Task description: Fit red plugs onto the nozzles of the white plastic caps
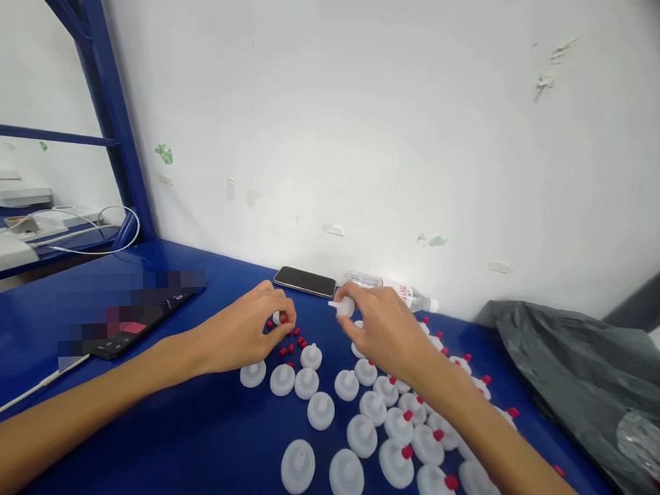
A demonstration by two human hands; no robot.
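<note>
My right hand (380, 329) pinches a white plastic nozzle cap (344, 306) above the table, its thin spout pointing left. Fingers curled together, my left hand (257, 325) is low among small red caps (291, 348). A bit of white and red shows at its fingertips; whether a red cap is held there or lies behind, I cannot tell. Several bare white nozzle caps (321, 410) stand spout up between and below my hands. Under my right forearm, more white nozzle caps (396, 463) carry red caps on their spouts; the forearm hides some.
On the blue table (207, 450), a black phone (305, 281) and a clear plastic bottle (414, 298) lie along the wall. A larger dark device (131, 325) with a white cable is at left. A grey plastic bag (581, 368) covers the right side. A blue frame post (119, 118) rises at back left.
</note>
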